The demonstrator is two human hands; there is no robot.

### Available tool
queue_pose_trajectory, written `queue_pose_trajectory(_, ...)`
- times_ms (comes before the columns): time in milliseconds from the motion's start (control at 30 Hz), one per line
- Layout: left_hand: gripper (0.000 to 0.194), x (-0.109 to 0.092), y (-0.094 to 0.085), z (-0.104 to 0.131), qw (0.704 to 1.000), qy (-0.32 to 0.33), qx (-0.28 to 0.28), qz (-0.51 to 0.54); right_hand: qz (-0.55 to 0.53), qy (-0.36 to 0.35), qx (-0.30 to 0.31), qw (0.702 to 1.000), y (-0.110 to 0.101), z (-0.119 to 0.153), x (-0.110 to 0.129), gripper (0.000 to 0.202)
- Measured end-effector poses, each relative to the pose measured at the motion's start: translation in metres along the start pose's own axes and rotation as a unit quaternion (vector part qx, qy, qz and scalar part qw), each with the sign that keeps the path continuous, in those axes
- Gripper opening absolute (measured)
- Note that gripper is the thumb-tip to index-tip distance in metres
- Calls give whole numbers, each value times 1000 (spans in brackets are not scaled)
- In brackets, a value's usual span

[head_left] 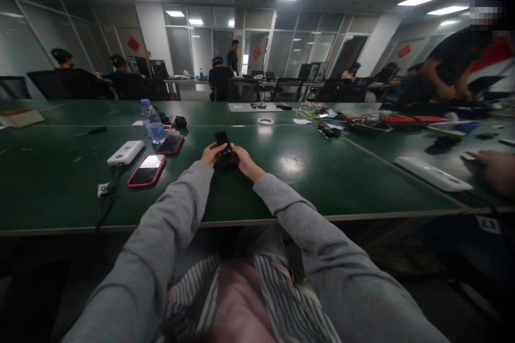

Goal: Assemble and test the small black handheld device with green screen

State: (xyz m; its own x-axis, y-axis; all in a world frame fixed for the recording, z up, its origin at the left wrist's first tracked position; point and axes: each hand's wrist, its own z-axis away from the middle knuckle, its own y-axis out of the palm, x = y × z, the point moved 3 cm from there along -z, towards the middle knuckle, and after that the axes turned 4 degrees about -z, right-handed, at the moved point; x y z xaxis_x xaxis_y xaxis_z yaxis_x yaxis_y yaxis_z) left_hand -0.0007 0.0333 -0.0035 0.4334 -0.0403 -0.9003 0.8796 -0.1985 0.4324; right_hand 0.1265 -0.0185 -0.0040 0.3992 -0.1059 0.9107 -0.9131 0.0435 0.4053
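Observation:
Both my hands meet over the green table, around a small black object with a raised flat panel. Its exact kind is too dark and small to make out. My left hand grips its left side, the thumb lying across the front. On the other side, my right hand has its fingers closed against the object's lower right part. The object's underside is hidden by my fingers. Left of my hands lie a phone in a pink case and a second dark phone.
A water bottle and a white power bank with a cable stand to the left. Farther off are a white ring and tangled wires. At right, another person's hand is near a long white device.

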Motion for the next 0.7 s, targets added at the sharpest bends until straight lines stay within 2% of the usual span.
queue_pose_trajectory(300, 47, 2, -4, -2, 1000, -4, -3, 1, 32, -18, 12, 999, -1, -4, -3, 45)
queue_pose_trajectory(533, 49, 0, -5, -3, 1000, 13, 16, -11, 37, -27, 0, 999, -6, -6, -5, 46)
queue_pose_trajectory(700, 49, 0, -3, -1, 1000, -7, 4, -10, 41, -29, 1, 999, -9, -11, -8, 46)
